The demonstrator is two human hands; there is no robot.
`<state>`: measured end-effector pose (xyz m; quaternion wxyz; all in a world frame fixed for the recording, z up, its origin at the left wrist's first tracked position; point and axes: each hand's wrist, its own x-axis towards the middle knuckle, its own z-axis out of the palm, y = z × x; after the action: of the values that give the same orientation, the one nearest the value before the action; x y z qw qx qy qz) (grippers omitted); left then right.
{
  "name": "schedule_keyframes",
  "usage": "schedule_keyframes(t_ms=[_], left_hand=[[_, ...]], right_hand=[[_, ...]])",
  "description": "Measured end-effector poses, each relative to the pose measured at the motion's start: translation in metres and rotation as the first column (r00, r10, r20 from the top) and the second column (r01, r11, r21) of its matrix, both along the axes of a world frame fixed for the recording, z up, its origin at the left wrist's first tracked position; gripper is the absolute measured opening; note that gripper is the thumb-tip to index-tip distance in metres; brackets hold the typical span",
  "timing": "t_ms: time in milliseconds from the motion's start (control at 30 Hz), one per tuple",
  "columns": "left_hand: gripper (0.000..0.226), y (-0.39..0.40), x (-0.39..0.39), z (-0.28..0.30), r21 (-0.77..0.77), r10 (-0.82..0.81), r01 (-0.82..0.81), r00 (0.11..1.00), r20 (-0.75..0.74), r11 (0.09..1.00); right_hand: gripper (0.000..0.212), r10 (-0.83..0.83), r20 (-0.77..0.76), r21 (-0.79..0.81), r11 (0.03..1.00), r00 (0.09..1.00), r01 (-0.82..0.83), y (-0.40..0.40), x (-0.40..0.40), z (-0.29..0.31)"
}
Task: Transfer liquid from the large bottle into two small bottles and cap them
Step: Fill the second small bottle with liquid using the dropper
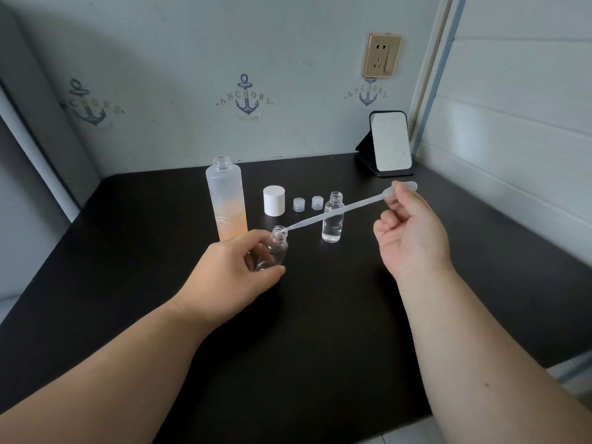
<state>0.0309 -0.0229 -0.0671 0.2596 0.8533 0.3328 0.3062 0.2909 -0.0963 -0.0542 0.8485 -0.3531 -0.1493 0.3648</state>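
My left hand (235,270) grips a small clear bottle (275,249), tilted with its open mouth up and to the right. My right hand (410,230) pinches the bulb of a long clear plastic pipette (336,213), whose tip sits in that bottle's mouth. A second small clear bottle (333,219) stands upright and uncapped behind the pipette, partly filled with clear liquid. The large frosted bottle (228,200) stands open at the left, with peach-coloured liquid in its lower part. Two small clear caps (298,204) (317,202) and a white cylindrical cap (274,200) lie on the black table (320,331).
A small mirror on a black stand (389,142) leans at the back right corner. A wall with anchor prints and a gold socket (381,56) closes the back. White panelling runs along the right side. The table's front edge is near my forearms.
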Motion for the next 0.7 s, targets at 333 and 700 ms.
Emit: schedule_keyframes(t_ms=[333,700], left_hand=[[0.036,0.0012,0.0021,0.0021,-0.08,0.02,-0.024,0.999,-0.044,0.997],[0.022,-0.0018,-0.0041,0.0018,-0.133,0.105,-0.066,0.945,0.309,0.989]], right_hand=[[0.013,0.021,-0.078,-0.016,1.0,0.997,-0.022,-0.0004,0.0001,-0.0003],[0.025,0.043,-0.07,-0.011,0.999,0.997,-0.044,-0.0014,0.0001,0.0005]])
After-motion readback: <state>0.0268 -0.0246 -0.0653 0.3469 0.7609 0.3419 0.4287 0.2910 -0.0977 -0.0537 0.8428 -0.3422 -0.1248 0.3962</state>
